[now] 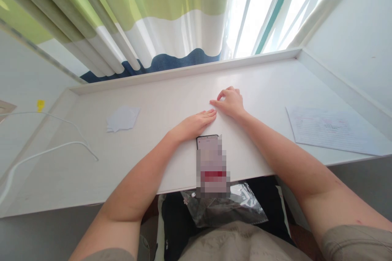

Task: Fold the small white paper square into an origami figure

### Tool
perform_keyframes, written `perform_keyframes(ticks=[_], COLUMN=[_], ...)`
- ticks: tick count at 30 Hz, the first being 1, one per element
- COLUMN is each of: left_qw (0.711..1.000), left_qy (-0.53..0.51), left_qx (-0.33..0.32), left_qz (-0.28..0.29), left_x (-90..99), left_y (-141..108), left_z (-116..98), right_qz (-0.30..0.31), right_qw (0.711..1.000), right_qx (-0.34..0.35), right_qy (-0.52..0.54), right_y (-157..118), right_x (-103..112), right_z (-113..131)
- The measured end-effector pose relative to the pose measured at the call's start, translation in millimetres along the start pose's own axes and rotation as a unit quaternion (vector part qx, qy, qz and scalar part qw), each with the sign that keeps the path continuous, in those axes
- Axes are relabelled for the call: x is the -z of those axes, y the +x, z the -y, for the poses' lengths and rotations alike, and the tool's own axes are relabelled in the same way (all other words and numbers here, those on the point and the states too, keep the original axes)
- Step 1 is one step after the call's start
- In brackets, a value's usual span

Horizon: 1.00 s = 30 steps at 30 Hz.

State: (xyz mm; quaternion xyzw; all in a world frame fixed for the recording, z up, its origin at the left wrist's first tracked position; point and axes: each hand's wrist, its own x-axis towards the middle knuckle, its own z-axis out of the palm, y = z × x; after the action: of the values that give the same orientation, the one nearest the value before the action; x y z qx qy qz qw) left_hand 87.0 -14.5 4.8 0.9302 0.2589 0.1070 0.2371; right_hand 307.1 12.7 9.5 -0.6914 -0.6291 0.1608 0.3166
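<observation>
My left hand point(199, 124) lies flat on the white desk, its fingers stretched out together toward my right hand. Just beyond those fingertips, my right hand point(232, 102) rests on the desktop with thumb and index finger curled in close to each other. A bit of white shows around its fingertips, but against the white surface I cannot make out what it is. Directly below my left hand is a phone point(208, 147) with its screen lit; most of it is pixelated.
White paper pieces point(122, 119) lie on the left of the desk point(171, 98). At the right is a lined, written sheet point(327, 130). A white cable point(58, 147) crosses the left end. A clear plastic bag point(226, 208) sits at my lap. Behind hang curtains point(137, 28).
</observation>
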Motion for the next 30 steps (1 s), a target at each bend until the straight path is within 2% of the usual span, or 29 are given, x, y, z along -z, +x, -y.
perform_keyframes(ticks=[10, 17, 20, 22, 24, 27, 30], left_qw=[0.988, 0.977, 0.971, 0.954, 0.937, 0.945, 0.954], left_qy=[-0.155, -0.205, -0.171, -0.136, -0.091, -0.03, 0.005], left_qx=[0.017, 0.033, 0.047, 0.089, 0.131, 0.159, 0.166], left_qz=[0.021, -0.037, -0.163, -0.252, -0.311, -0.282, -0.248], left_x=[22.7, 25.5, 21.2, 16.8, 11.8, 4.8, 0.7], left_y=[-17.1, -20.5, -19.0, -15.2, -10.0, -2.5, 1.6], left_z=[-0.6, -20.9, -20.8, -13.6, -3.7, 7.7, 9.5], right_qz=[0.003, 0.0, 0.006, 0.013, 0.02, 0.03, 0.052], right_qw=[1.0, 1.0, 0.999, 0.999, 0.999, 0.998, 0.997], right_qx=[0.009, 0.017, 0.034, 0.042, 0.042, 0.046, 0.064], right_qy=[-0.004, -0.005, -0.004, -0.005, -0.007, -0.01, -0.009], right_y=[0.3, 0.2, 0.7, 1.4, 2.4, 3.4, 2.0], right_x=[-0.1, -0.2, -0.9, -1.3, -1.4, 0.6, 6.5], right_z=[-1.2, -1.5, -2.3, -2.1, -1.4, -0.9, -3.2])
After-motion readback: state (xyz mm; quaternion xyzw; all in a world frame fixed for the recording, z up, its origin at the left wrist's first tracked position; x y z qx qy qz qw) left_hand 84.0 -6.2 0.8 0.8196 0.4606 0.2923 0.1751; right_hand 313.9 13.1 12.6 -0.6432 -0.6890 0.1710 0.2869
